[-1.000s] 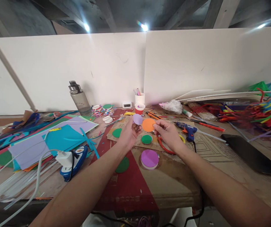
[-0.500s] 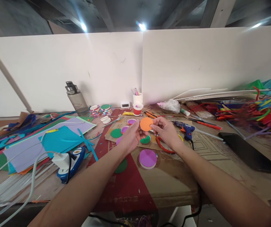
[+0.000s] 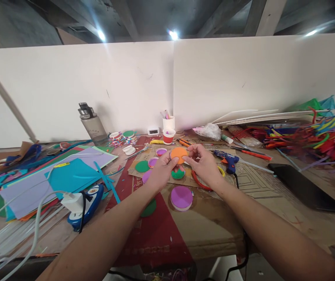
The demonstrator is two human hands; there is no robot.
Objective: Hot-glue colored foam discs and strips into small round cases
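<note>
Drawn against the left hand (image 3: 163,168) since the earlier frame: orange round flat card disc (image 3: 179,154), held above the cardboard-covered bench (image 3: 214,226). Left hand and right hand (image 3: 202,163) both pinch its rim. Presumably light, thin, easily creased; best gripped at opposite edges.

The head camera is looking forward and down from behind the grip. It is facing flat white upright panels (image 3: 120,82) beyond.

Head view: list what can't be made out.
All in the head view:
Orange disc, underside: turned away from the camera.
Lowest green disc, left part: hidden by left forearm.
White clock, reading: too small.
Strip heap, right side: cut off by picture edge.
</note>
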